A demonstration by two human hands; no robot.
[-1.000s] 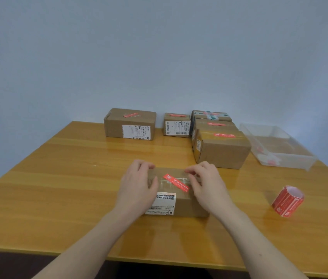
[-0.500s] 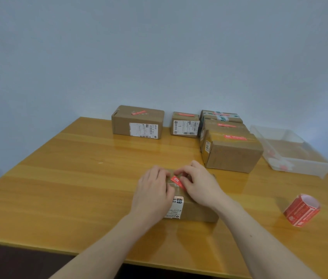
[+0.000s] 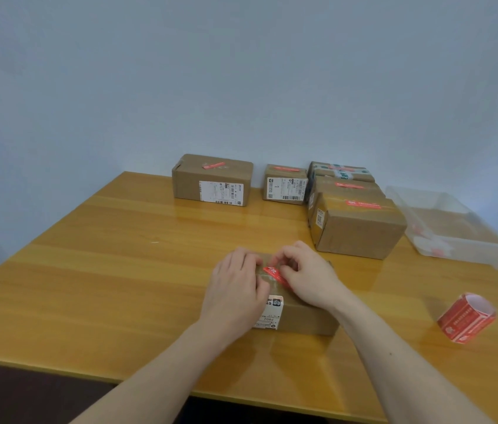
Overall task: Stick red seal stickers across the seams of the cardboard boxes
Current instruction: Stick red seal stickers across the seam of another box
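Left hand [image 3: 237, 286] flat, steadying box [image 3: 302, 316]; right hand [image 3: 305, 278] fingers curled, pressing red sticker [image 3: 273, 273]. Best rub outward across seam.

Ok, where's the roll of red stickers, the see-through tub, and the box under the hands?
roll of red stickers [image 3: 464, 320]: head view, on its red outer side.
see-through tub [image 3: 455, 251]: head view, on its near wall.
box under the hands [image 3: 305, 319]: head view, on its brown front face.
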